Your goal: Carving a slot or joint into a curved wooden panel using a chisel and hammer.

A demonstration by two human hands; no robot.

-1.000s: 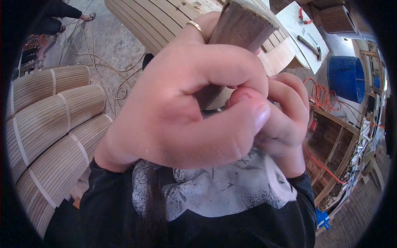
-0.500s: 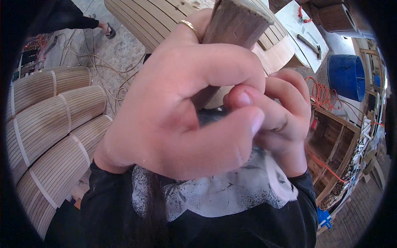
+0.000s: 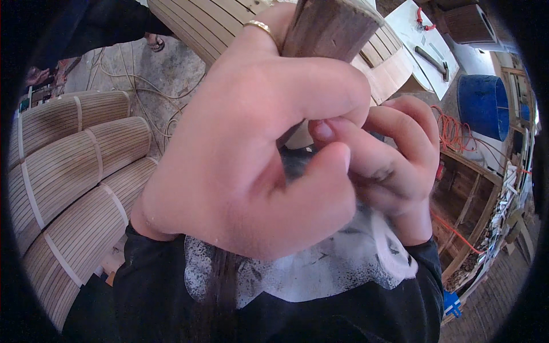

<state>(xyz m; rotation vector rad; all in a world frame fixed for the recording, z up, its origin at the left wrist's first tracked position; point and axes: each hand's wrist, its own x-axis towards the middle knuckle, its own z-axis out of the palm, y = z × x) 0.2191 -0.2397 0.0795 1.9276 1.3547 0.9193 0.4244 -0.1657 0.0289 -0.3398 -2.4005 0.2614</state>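
Observation:
My left hand (image 3: 251, 154), with a gold-coloured ring, is large in the middle of the head view, its fingers curled round a rough, weathered wooden piece (image 3: 331, 31) that rises above the knuckles. My right hand (image 3: 394, 163) is just to the right, fingers bent, its thumb or a fingertip close to the curled left fingers. Whatever the right fingers hold is hidden behind the hands. Beyond them lies a slatted wooden panel (image 3: 194, 23).
Curved slatted panels (image 3: 68, 188) are stacked at the left. A white board (image 3: 434, 88) carries a hammer (image 3: 429, 60) and red-handled pliers (image 3: 420, 23). A blue barrel (image 3: 480, 108), orange cord (image 3: 452, 131) and wooden crate (image 3: 469, 200) are at the right. A person's leg (image 3: 103, 31) is at the upper left.
The person at the upper left has stepped rightward. My left thumb has drawn slightly down and left from the right fingers, and both hands have shifted a little.

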